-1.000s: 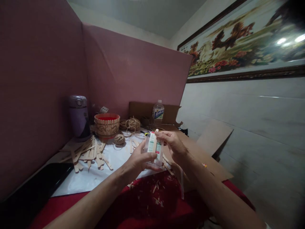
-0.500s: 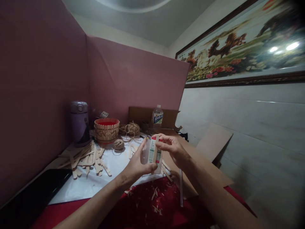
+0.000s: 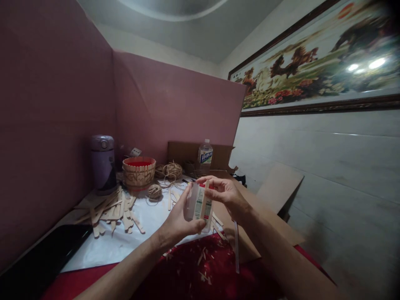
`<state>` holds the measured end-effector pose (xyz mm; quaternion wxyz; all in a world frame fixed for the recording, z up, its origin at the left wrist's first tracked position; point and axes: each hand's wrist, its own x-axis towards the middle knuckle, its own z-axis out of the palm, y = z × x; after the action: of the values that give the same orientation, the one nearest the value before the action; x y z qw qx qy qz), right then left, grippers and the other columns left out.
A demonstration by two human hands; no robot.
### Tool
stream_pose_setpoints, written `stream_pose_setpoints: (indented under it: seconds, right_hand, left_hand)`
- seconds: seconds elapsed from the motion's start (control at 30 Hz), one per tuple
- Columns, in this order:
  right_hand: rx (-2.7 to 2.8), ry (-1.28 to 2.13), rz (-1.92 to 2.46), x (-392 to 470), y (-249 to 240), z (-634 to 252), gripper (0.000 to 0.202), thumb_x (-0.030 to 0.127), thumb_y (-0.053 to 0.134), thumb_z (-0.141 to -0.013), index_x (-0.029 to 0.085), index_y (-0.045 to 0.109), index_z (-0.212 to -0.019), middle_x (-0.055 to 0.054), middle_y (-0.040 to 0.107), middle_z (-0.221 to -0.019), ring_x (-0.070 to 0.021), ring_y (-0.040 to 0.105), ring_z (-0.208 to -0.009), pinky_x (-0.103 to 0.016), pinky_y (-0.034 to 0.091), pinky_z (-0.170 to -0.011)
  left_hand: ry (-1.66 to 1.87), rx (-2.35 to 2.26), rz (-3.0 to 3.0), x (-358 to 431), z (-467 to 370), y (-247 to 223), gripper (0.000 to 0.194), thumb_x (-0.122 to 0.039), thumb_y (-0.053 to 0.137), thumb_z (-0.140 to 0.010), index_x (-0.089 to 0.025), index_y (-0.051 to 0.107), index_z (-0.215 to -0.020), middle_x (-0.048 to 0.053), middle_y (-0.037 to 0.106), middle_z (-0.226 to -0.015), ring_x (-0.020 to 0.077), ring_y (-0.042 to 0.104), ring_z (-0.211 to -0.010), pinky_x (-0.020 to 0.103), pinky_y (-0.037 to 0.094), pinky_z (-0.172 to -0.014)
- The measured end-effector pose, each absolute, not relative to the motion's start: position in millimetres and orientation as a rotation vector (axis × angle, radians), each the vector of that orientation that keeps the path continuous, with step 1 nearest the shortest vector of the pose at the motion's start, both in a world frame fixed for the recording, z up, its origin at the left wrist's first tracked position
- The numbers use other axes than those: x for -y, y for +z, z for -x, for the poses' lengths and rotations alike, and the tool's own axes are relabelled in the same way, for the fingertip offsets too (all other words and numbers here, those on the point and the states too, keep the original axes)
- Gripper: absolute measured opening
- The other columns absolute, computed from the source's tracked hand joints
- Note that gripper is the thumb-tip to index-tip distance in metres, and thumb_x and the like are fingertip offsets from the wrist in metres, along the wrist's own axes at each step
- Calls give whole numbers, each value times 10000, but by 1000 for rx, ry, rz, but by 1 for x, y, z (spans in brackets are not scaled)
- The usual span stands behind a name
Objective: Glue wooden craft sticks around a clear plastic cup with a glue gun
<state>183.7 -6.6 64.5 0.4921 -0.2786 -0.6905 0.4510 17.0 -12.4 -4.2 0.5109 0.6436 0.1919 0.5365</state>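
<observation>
A small translucent plastic container (image 3: 193,205) with a printed white, green and red label is upheld in front of me. My left hand (image 3: 180,218) is closed around its left side, the thumb across the lower front. A flat wooden craft stick (image 3: 204,205) stands upright against the label. My right hand (image 3: 228,195) pinches that stick near its top, thumb in front, pressing it to the container; its other fingers curl behind the upper edge. Below the right wrist, a narrow clear strip or rod (image 3: 236,248) shows; I cannot tell whether the hand holds it.
Loose craft sticks (image 3: 109,210) lie piled on white paper (image 3: 90,252) at left. Behind stand a purple flask (image 3: 103,166), a stick-covered bowl (image 3: 139,174), twine balls (image 3: 154,191) and a plastic bottle (image 3: 205,156). Cardboard (image 3: 268,216) spreads right; wood scraps litter the red cloth (image 3: 184,271).
The container has tilted slightly, and the craft stick leans a little more. My left thumb has shifted down a little on the front. Both hands keep their grip; the view has moved slightly.
</observation>
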Motion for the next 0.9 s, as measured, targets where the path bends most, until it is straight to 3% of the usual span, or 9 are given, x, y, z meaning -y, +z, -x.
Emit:
stream_pose_setpoints:
  seconds: [0.1,0.2,0.5,0.63,0.8,0.9]
  right_hand:
    - [1740,1094,676,6,64,-186,259,418,800,-660,214,762,-816,-77,621,-1105,-233,566,-981,-382,449,-853]
    - [1740,1111,665,7,63,-184,236,394,785,-680,232,777,-851,-62,619,-1079,-225,562,-966,-363,459,-839]
    - [1649,1188,673,11,65,-181,195,373,789,-660,228,769,-788,-35,630,-935,-203,562,-890,-349,441,-836]
    - [1621,1143,704,12,67,-182,204,381,789,-663,190,728,-704,-30,655,-829,-186,576,-807,-348,432,-808]
    - [1566,1180,717,13,68,-179,205,362,798,-657,181,711,-698,-13,656,-709,-167,582,-716,-338,436,-755]
    - [1555,1180,704,10,68,-178,210,351,809,-647,174,698,-666,-10,652,-687,-159,581,-692,-327,436,-739]
  left_hand:
    - [1290,-452,-1529,13,-18,-3,1181,-443,824,-601,-173,146,-1529,180,376,-1501,369,355,-1364,427,370,-1068]
    - [1269,-467,-1494,13,-18,-4,1194,-426,836,-591,-185,141,-1532,181,393,-1490,377,393,-1337,435,391,-1051]
    - [1235,-467,-1462,15,-15,-2,1190,-375,834,-617,-187,101,-1535,168,250,-1567,333,232,-1431,433,261,-1139]
    - [1167,-439,-1389,20,-13,3,1176,-327,837,-621,-202,107,-1535,168,248,-1568,330,270,-1418,439,274,-1133]
    - [1154,-369,-1395,19,-15,4,1047,-305,802,-683,-196,187,-1523,168,381,-1505,335,385,-1355,450,319,-1105]
    - [1163,-337,-1407,17,-16,2,1017,-306,794,-694,-173,212,-1517,174,360,-1516,337,373,-1362,452,296,-1118]
